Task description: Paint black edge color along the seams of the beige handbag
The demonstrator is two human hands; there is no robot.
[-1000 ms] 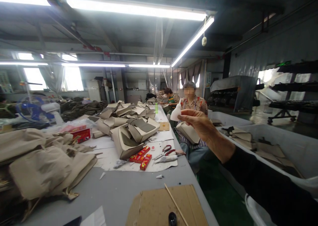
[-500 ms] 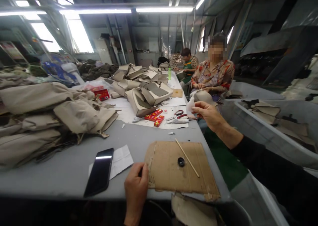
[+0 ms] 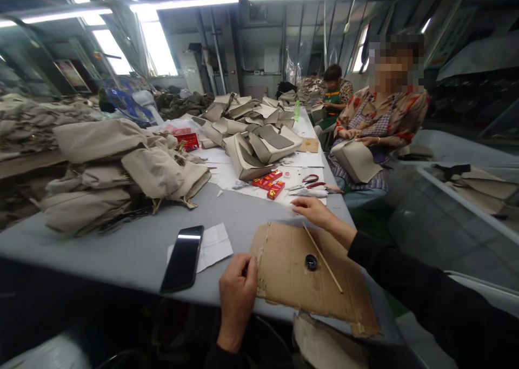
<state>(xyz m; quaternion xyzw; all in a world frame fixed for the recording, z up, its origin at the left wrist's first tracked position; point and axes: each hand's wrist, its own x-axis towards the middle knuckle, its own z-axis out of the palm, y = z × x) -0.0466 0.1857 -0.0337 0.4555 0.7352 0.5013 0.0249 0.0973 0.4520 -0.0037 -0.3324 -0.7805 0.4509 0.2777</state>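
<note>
My left hand (image 3: 238, 290) is curled into a loose fist at the left edge of a brown cardboard sheet (image 3: 284, 271); nothing shows in it. Past the sheet's far edge, my right hand (image 3: 315, 213) reaches over the table with thumb and fingers pinched together. Something small and pale shows at its fingertips, too blurred to name. On the cardboard rest a small round black dish (image 3: 311, 262) and a thin wooden stick (image 3: 323, 258). A black phone (image 3: 183, 259) lies partly over a white paper (image 3: 214, 247), left of my left hand.
Red small boxes (image 3: 270, 183), red-handled pliers (image 3: 312, 180) and stacked beige fabric pieces (image 3: 259, 147) lie farther back. A beige fabric heap (image 3: 121, 169) fills the left. A co-worker (image 3: 377, 114) holds a beige piece at right, near a grey bin (image 3: 458, 196).
My right hand has come down from beside the table edge, where it held up a small white bottle, to the tabletop. The bottle no longer shows clearly. My left hand stays beside the cardboard.
</note>
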